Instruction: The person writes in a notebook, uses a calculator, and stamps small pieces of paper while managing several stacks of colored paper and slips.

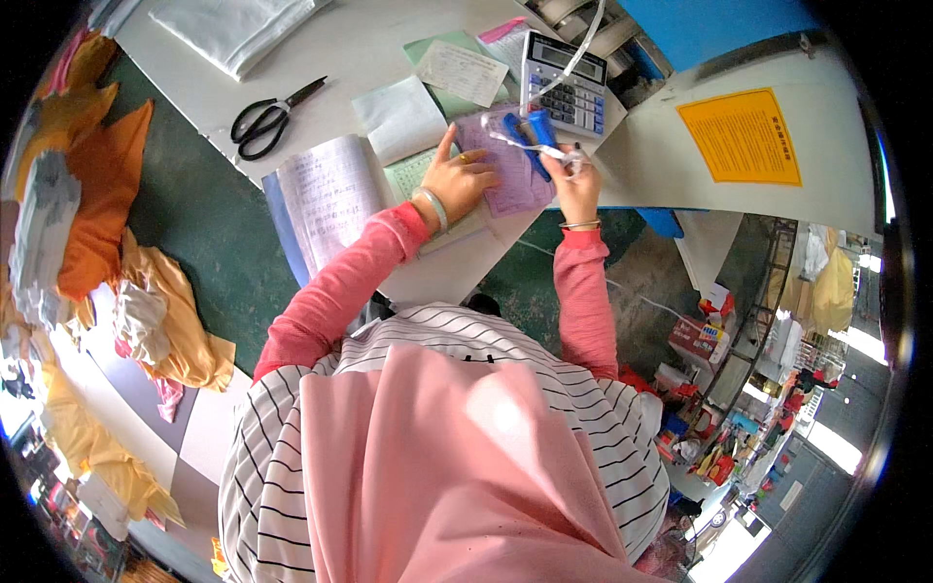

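My left hand (459,185) lies on the papers with its index finger stretched out and the other fingers slightly bent. Under and beside it are a purple printed sheet (515,189) and a pale green form (413,175). A thin white cord or strip (530,146) is pinched in my right hand (577,185), above the right edge of the purple sheet. Close to these fingers is a blue tool or pair of handles (525,148), partly covered by the white strip; its kind cannot be made out. An open notebook (326,199) with handwriting lies left of my left wrist.
Black-handled scissors (260,126) lie at the left of the white table (340,49). A calculator (562,85) stands behind my right hand, beside loose slips (462,73). Orange cloth (107,194) hangs at the left. A yellow notice (741,136) is on the panel at right.
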A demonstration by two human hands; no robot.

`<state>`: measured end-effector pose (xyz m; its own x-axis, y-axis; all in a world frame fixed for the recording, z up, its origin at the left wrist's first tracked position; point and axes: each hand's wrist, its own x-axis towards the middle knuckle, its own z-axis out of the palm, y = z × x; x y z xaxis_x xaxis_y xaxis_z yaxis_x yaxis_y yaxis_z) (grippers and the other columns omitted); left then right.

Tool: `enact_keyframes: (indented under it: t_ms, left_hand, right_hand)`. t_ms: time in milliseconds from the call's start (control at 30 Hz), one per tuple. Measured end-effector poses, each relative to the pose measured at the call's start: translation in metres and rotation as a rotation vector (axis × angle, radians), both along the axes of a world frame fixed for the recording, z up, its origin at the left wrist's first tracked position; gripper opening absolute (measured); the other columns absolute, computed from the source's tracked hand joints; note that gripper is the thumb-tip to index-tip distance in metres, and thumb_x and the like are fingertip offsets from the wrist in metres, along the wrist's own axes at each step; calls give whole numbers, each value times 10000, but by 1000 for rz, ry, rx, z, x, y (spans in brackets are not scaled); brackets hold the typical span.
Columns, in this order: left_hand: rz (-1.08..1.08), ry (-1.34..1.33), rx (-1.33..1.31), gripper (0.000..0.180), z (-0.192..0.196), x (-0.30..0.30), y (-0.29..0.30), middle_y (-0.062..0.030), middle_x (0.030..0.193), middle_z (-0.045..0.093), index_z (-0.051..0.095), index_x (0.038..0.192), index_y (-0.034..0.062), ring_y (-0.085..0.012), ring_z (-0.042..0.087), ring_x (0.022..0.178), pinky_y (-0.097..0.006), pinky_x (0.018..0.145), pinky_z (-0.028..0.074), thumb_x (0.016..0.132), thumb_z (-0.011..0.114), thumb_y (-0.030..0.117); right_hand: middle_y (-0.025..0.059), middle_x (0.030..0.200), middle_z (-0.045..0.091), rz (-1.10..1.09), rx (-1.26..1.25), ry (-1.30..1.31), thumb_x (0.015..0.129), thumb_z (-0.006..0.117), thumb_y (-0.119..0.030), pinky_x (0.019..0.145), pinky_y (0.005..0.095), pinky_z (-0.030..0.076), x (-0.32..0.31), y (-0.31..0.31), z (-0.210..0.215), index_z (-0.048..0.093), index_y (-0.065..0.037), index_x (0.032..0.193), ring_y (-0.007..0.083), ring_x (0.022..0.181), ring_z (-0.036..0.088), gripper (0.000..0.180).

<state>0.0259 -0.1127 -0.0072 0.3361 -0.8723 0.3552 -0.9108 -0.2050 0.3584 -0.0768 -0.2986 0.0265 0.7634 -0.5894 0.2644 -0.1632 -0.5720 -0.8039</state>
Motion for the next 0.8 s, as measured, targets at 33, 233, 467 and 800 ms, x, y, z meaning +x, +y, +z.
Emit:
enact_keyframes:
  t_ms: [33,233,467,800]
  left_hand:
    - [8,-15,21,225,-2,-1,-3,68,1046,628,645,892,231,-125,495,1130,-555,1067,104,676,649,169]
    - [-50,-41,-24,266,-6,-8,3,49,1121,590,631,955,204,-130,502,1125,-565,1057,121,690,645,207]
    - [-44,-4,-32,277,2,-16,12,10,1166,565,627,982,173,-144,478,1156,-591,1041,125,715,646,241]
    - [-96,71,-59,346,7,-14,22,-22,1205,533,607,1039,158,-170,452,1180,-610,1029,113,728,639,307]
  right_hand:
    - [109,723,588,-5,-215,69,695,729,-247,582,314,440,-2,6,4,602,-11,827,263,640,579,298]
    - [63,806,566,-47,-431,247,635,757,-248,582,365,454,-5,18,-4,593,-104,878,291,692,570,327]
    - [71,829,570,14,-289,158,697,696,-223,615,356,460,-1,16,8,614,-121,938,279,706,576,274]
    - [71,830,582,214,-402,349,757,508,-151,659,390,465,34,-15,5,629,-231,1062,298,739,569,338]
